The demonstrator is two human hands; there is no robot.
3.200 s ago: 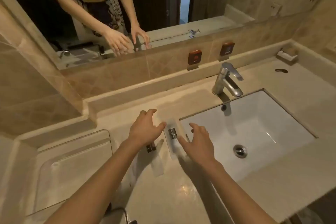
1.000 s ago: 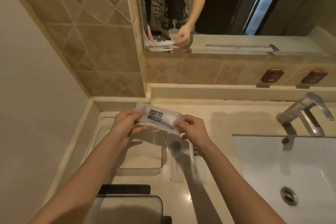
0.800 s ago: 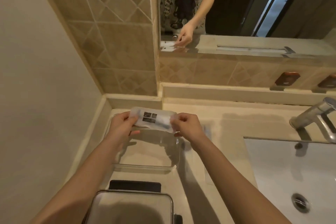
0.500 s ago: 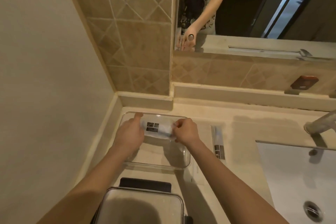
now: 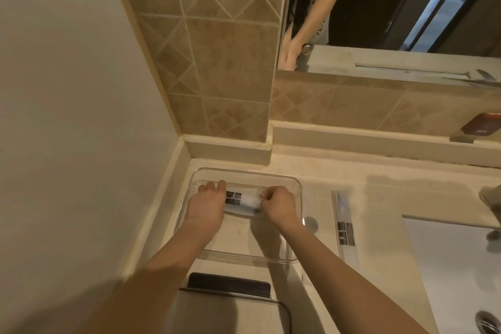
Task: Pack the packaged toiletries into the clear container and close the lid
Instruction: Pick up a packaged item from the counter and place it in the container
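Reaching down with both forearms stretched out ahead of me, I have my hands inside the clear rectangular plastic container, which sits in the corner of the pale beige stone countertop, its far rim just beyond my fingertips. My left hand is knuckles-up, fingers curled together over the left end of a flat white sealed toiletry packet. My right hand is knuckles-up too, fingers bunched and pinching the packet's right end. The packet stretches between my two hands, low over the far half of the container; I cannot tell whether it touches the bottom.

Near my elbows, a clear lid with a dark rim is cut off by the bottom edge, and a dark flat piece shows just behind it. To the right of my right fingers, outside the container, a long narrow clear packet lies flat on the counter beside the white basin, which is cropped at the right edge. My hands hide both ends of the white packet.

The packet in my fingers bears a small dark square block print right beside my left fingertips; the long packet carries a similar dark label. Any writing on either is too small to read.
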